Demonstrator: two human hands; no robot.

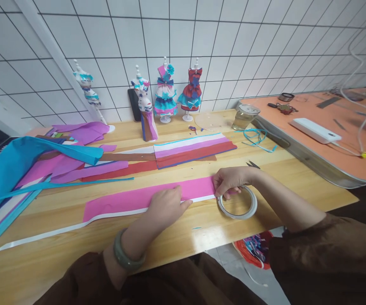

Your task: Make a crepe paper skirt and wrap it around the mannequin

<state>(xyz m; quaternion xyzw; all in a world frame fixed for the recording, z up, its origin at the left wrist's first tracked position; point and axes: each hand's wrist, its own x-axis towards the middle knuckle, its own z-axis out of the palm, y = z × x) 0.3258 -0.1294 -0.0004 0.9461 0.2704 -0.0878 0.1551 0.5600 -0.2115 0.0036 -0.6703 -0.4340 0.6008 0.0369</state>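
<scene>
White tiles [221, 38] stand behind a pale wooden desk [183, 239], where the work lies close to the person's lap. Thumb and forefinger of the right fingers [223, 189] are closed on a narrow white tape [116, 215] at the right end of a pink strip [128, 201]; whether the cloth is caught too, I cannot tell. The left fingers [185, 206] rest on that strip with the thumb along the tape, and what is tucked beneath them is hidden.

The pink strip lies flat across the desk, its near edge lined with the tape, whose loose tail runs past the cloth's left end onto bare wood. At the other end the tape roll [237, 216] sits by the right fingers. My reading is that taping this edge is the step in hand, nearly at the corner. The next move seems to call for pressing the tape down and parting it from the roll; dark pointed blades [253, 164] lie just behind the right wrist.

Farther back are a striped panel [195, 151] and, to the left, a heap of blue cloth [8, 169] and other scraps. Small dressed mannequins [165, 99] line the wall.
</scene>
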